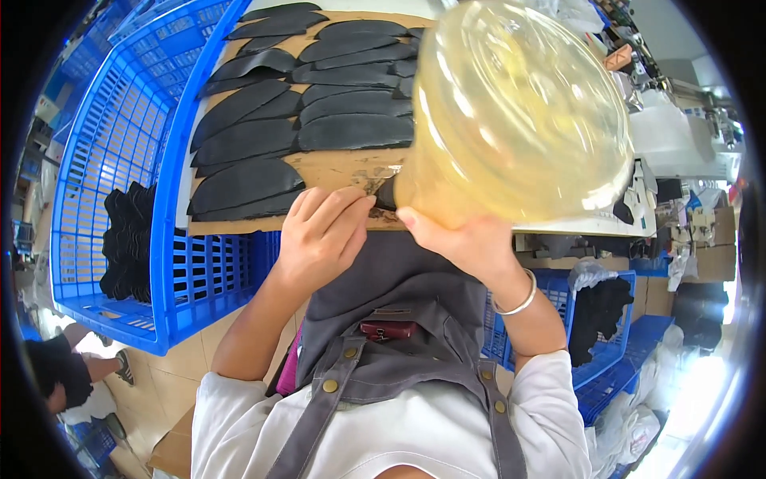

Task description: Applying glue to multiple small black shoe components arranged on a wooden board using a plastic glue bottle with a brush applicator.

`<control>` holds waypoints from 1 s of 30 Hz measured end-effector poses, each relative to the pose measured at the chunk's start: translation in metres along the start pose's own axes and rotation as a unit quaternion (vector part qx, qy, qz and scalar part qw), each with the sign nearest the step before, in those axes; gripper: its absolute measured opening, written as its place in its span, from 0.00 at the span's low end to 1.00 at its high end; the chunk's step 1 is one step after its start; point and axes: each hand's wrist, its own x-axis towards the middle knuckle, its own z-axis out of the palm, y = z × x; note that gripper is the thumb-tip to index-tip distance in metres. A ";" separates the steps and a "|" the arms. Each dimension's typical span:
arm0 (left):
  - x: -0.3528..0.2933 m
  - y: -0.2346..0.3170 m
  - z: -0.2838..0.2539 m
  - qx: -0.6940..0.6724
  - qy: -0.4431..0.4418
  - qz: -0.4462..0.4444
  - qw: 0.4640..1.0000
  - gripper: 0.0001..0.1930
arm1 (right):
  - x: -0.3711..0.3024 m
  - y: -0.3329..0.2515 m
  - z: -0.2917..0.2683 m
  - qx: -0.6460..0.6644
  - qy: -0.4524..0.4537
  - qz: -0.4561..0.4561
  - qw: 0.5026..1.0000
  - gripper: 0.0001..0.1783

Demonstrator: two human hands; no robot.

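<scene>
A large translucent jar (523, 120) with a yellowish tint is tipped over the right part of the worktable, its round ringed base toward me. My right hand (471, 243) grips its near lower side, the thumb pressed against the wall. My left hand (319, 239) is closed just left of the jar at the board's near edge, fingertips pinched together; what they hold, if anything, I cannot make out. A small dark piece (387, 193) lies beside those fingertips, partly hidden by the jar. Black curved flat pieces (355, 132) lie in overlapping rows across the tan board (343, 162).
At the left stands a blue plastic crate (163, 247) with stacked black wavy-edged pieces (128, 239) inside. Under the table's right side, another blue crate (602, 363) holds black pieces (594, 315). Another person's leg (100, 367) shows at lower left.
</scene>
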 end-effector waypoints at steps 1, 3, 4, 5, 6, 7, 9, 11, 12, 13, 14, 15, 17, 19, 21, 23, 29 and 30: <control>0.001 0.001 -0.001 0.008 0.001 -0.001 1.000 0.13 | -0.005 0.004 -0.012 -0.113 -0.044 -0.111 0.986 0.29; 0.002 0.002 -0.001 0.021 -0.002 -0.001 1.000 0.12 | -0.025 0.012 -0.032 -0.060 -0.037 -0.020 0.997 0.30; 0.003 0.001 -0.001 0.021 -0.002 -0.002 1.000 0.12 | -0.035 0.013 -0.042 -0.006 -0.030 0.070 0.997 0.31; 0.005 0.002 0.000 0.018 -0.009 -0.004 1.000 0.12 | -0.040 0.011 -0.056 -0.064 -0.021 0.084 0.994 0.32; 0.005 0.002 -0.001 0.017 -0.016 -0.005 1.000 0.12 | -0.044 0.009 -0.068 -0.120 -0.011 0.097 0.988 0.34; 0.006 0.003 -0.001 0.013 -0.016 -0.016 1.000 0.10 | -0.053 0.012 -0.080 -0.119 -0.011 0.096 0.988 0.34; 0.016 0.007 -0.004 0.040 -0.038 -0.006 0.998 0.10 | -0.073 0.023 -0.103 -0.176 0.089 0.221 0.955 0.33; 0.028 0.013 -0.008 0.068 -0.061 0.005 0.996 0.11 | -0.082 0.027 -0.115 -0.099 0.176 0.198 0.959 0.33; 0.033 0.016 -0.009 0.078 -0.080 -0.002 0.994 0.12 | -0.086 0.028 -0.118 -0.021 0.259 0.171 0.950 0.33; 0.040 0.019 -0.010 0.087 -0.099 -0.008 0.991 0.13 | -0.091 0.027 -0.120 -0.021 0.264 0.172 0.949 0.33; 0.046 0.024 -0.010 0.086 -0.101 -0.001 0.991 0.13 | -0.097 0.027 -0.121 0.083 0.300 0.162 0.937 0.35; 0.053 0.030 -0.010 0.063 -0.103 0.000 0.993 0.13 | -0.102 0.027 -0.122 0.186 0.332 0.149 0.913 0.38; 0.066 0.038 -0.009 0.023 -0.153 0.012 0.988 0.19 | -0.104 0.022 -0.117 0.275 0.348 0.149 0.884 0.40; 0.080 0.047 0.006 -0.009 -0.179 0.027 0.984 0.23 | -0.110 0.027 -0.115 0.432 0.333 0.122 0.829 0.43; 0.093 0.049 0.024 -0.058 -0.254 0.029 0.965 0.34 | -0.108 0.027 -0.110 0.575 0.318 0.091 0.748 0.45; 0.097 0.044 0.043 -0.047 -0.271 0.051 0.960 0.32 | -0.109 0.029 -0.103 0.738 0.274 0.067 0.614 0.48; 0.103 0.048 0.050 -0.016 -0.340 0.068 0.938 0.29 | -0.116 0.038 -0.085 0.776 0.247 0.088 0.574 0.47; 0.103 0.049 0.049 -0.011 -0.337 0.069 0.939 0.28 | -0.117 0.038 -0.084 0.764 0.252 0.097 0.586 0.47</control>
